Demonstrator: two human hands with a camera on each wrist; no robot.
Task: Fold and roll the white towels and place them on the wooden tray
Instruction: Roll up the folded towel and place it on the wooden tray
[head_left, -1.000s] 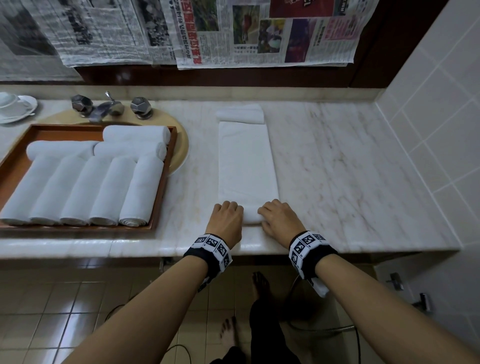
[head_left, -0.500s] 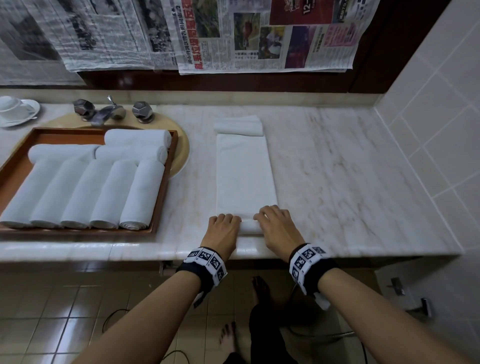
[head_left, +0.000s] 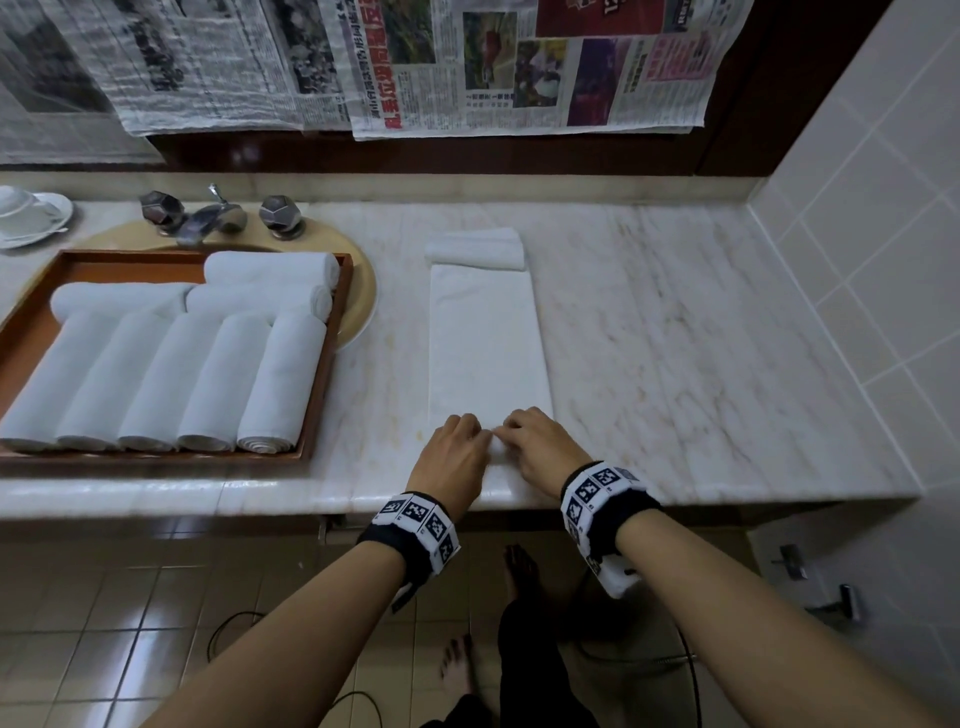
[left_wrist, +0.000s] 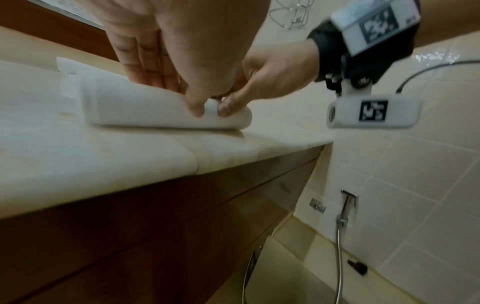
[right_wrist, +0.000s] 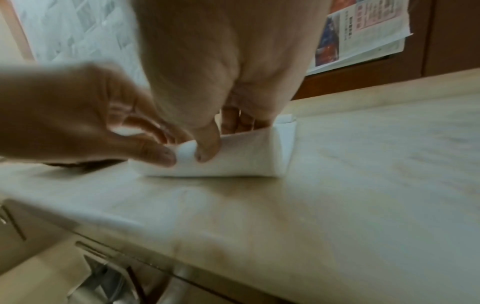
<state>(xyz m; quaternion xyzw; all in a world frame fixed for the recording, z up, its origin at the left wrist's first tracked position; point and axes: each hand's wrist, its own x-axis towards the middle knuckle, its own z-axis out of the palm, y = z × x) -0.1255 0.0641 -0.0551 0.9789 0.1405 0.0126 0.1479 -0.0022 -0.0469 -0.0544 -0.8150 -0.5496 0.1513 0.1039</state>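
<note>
A long folded white towel (head_left: 485, 338) lies flat on the marble counter, running away from me. Its near end is curled into a small roll (left_wrist: 155, 111) (right_wrist: 233, 160). My left hand (head_left: 456, 452) and right hand (head_left: 535, 441) sit side by side on that roll, fingers curled over its top and thumbs tucked behind it. A second folded white towel (head_left: 475, 248) lies crosswise just beyond the far end. The wooden tray (head_left: 324, 374) to the left holds several rolled white towels (head_left: 280, 384).
The tray covers a sink with a chrome faucet (head_left: 208, 221) behind it. A white cup and saucer (head_left: 31, 215) stand at the far left. Newspaper (head_left: 519, 62) hangs on the back wall. A tiled wall (head_left: 857, 270) bounds the counter on the right.
Both hands have moved a little farther along the towel, and the near end has turned from a flat edge into a small roll under the fingers.
</note>
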